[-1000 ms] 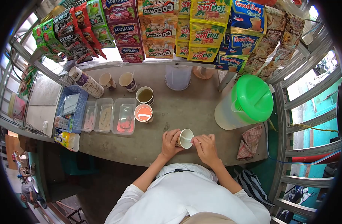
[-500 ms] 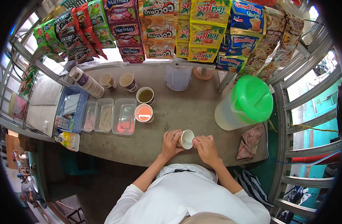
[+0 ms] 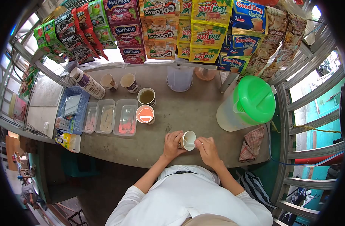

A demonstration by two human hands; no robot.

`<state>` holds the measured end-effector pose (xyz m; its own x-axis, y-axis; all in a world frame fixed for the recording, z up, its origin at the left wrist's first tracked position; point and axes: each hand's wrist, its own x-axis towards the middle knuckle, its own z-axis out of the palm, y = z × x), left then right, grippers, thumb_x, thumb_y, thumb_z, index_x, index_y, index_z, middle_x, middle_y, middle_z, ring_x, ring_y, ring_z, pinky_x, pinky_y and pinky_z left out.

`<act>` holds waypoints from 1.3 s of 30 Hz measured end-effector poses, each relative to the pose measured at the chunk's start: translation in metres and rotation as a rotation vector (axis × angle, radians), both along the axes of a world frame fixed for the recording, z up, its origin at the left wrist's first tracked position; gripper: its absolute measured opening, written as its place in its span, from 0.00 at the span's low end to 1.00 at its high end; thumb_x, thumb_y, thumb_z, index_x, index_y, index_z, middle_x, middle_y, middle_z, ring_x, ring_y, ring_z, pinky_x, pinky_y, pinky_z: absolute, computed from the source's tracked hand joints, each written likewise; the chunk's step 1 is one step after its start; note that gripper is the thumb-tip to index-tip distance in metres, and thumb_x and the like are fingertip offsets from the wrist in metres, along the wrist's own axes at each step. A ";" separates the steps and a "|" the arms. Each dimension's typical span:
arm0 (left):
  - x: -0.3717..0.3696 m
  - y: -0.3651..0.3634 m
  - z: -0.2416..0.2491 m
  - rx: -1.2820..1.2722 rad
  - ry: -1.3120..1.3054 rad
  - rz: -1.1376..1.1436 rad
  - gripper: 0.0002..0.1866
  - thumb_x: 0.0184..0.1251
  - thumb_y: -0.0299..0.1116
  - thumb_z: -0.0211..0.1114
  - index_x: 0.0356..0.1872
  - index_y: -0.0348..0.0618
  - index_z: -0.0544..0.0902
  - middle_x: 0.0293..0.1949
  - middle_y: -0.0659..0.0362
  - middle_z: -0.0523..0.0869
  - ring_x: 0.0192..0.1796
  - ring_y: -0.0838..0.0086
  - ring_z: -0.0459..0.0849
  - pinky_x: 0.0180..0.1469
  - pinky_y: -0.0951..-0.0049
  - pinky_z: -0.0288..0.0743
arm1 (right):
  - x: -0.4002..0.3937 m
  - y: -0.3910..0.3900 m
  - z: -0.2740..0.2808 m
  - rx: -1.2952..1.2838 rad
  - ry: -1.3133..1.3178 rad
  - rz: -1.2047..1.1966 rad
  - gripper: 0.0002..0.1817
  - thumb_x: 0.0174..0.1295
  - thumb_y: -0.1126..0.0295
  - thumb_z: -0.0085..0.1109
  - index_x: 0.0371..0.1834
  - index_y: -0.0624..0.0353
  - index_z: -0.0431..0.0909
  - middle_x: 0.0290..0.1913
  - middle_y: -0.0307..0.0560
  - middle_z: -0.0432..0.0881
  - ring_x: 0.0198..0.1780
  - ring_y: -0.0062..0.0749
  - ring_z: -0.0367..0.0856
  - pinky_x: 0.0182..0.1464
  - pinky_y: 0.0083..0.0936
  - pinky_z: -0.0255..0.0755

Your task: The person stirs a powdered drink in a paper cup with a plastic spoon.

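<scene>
Close to the table's front edge, my left hand [image 3: 173, 146] is wrapped round a paper cup [image 3: 187, 138], which tilts slightly to the right. My right hand [image 3: 208, 149] pinches a pale spoon [image 3: 191, 143] at the cup's rim, its lower end inside the cup. The fingers hide most of the spoon's handle. Whatever lies at the bottom of the cup is hard to make out. Further back and left stand a cup of greenish-brown liquid [image 3: 146, 96] and a cup with orange-red contents [image 3: 145, 114].
On the right stand a green-lidded pitcher [image 3: 254, 101] and a folded checked cloth [image 3: 251, 144]. Clear plastic tubs [image 3: 125, 116], a blue basket [image 3: 69, 107] and stacked paper cups [image 3: 87, 83] occupy the left. Drink sachets [image 3: 159, 32] hang along the far side.
The spoon has shifted slightly inside the cup, with a small movement of my right hand. My left hand keeps the cup in the same place.
</scene>
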<state>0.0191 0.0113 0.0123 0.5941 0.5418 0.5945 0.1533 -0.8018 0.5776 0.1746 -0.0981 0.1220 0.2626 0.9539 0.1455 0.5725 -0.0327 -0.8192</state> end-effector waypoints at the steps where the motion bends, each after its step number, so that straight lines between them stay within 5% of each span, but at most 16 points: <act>1: 0.000 0.000 0.000 -0.003 0.001 0.000 0.48 0.32 0.41 0.82 0.62 0.47 0.69 0.56 0.54 0.79 0.56 0.57 0.79 0.57 0.54 0.66 | 0.000 0.000 0.001 -0.005 -0.027 0.003 0.15 0.73 0.64 0.45 0.32 0.60 0.75 0.29 0.47 0.78 0.33 0.41 0.74 0.42 0.34 0.58; 39: 0.000 -0.001 -0.005 0.007 -0.002 0.006 0.48 0.32 0.42 0.82 0.62 0.47 0.69 0.56 0.54 0.79 0.56 0.58 0.79 0.58 0.53 0.65 | 0.005 0.002 -0.003 0.002 -0.107 0.036 0.16 0.73 0.63 0.44 0.31 0.59 0.75 0.27 0.47 0.74 0.33 0.41 0.72 0.44 0.35 0.58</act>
<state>0.0193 0.0105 0.0069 0.5898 0.5409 0.5996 0.1569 -0.8051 0.5720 0.1793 -0.0966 0.1194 0.2111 0.9620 0.1731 0.6575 -0.0087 -0.7534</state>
